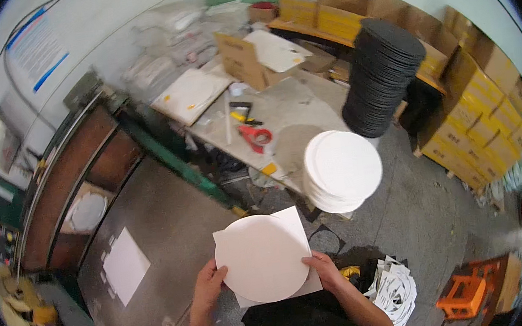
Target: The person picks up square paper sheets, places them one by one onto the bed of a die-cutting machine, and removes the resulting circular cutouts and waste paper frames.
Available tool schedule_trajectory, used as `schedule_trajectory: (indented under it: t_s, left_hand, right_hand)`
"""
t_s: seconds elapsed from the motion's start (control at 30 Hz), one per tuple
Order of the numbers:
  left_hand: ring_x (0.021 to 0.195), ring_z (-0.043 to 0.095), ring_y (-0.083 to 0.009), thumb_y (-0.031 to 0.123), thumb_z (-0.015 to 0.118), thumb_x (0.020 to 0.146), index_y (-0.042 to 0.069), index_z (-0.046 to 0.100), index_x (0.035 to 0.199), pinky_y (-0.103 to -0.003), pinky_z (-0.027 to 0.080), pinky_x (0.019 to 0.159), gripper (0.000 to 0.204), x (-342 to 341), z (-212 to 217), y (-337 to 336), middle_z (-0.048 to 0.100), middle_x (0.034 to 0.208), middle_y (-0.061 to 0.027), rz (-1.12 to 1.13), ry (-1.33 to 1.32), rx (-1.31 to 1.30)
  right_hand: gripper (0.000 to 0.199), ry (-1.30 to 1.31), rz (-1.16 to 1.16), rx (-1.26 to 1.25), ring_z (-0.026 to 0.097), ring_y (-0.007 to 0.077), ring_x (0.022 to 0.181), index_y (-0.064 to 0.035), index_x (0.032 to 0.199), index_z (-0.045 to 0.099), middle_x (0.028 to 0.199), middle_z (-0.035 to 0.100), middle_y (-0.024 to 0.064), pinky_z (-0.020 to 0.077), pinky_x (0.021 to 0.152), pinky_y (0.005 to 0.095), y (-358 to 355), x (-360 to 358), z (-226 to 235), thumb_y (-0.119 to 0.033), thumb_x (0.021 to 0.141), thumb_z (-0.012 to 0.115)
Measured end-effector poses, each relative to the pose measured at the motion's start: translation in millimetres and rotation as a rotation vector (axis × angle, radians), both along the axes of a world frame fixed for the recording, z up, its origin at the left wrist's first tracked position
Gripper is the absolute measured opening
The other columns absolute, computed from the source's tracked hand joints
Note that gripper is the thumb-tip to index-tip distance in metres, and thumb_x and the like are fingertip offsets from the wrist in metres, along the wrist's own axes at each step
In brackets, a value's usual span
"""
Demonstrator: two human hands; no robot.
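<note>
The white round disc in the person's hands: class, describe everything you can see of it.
The white round disc is flat, thin and plain, matte like card or foam board. It is held roughly level, facing the camera, over a white square sheet whose corners stick out behind it. The left hand grips its left edge, the right hand its right edge.

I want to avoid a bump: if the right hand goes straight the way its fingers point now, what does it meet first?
The right hand points left, so it would first meet the left hand across the round white disc both hold; depth is unclear.
</note>
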State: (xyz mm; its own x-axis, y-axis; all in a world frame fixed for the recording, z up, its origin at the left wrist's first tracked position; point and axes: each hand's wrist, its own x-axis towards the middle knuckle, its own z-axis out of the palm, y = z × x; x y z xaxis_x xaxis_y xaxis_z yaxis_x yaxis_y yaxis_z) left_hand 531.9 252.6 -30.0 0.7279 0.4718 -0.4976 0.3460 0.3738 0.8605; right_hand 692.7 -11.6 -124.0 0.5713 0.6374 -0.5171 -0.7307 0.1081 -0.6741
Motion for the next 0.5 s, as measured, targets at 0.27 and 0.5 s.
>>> schedule_trajectory:
  t_s: [0.27,0.5]
  left_hand:
    - [0.102,0.058,-0.0159,0.013,0.050,0.095,-0.001,0.047,0.131,-0.031,0.047,0.084,0.039,150,-8,-44,0.060,0.117,-0.0074,-0.022,-0.281,-0.103]
    - [0.112,0.058,-0.0233,0.018,0.049,0.099,0.007,0.045,0.131,-0.040,0.047,0.095,0.034,298,-48,-103,0.055,0.126,-0.0102,-0.051,-0.498,-0.425]
  right_hand:
    - [0.033,0.009,-0.239,-0.273,0.058,0.0143,0.060,0.0005,0.121,0.055,0.083,0.069,0.0133,0.0486,0.058,0.0268,-229,68,-66,-0.021,0.096,0.053]
    - [0.021,-0.618,-0.406,-1.343,0.064,0.0271,0.057,-0.0024,0.100,0.054,0.071,0.065,0.0172,0.0488,0.051,0.0410,-367,74,-17,-0.023,0.095,0.051]
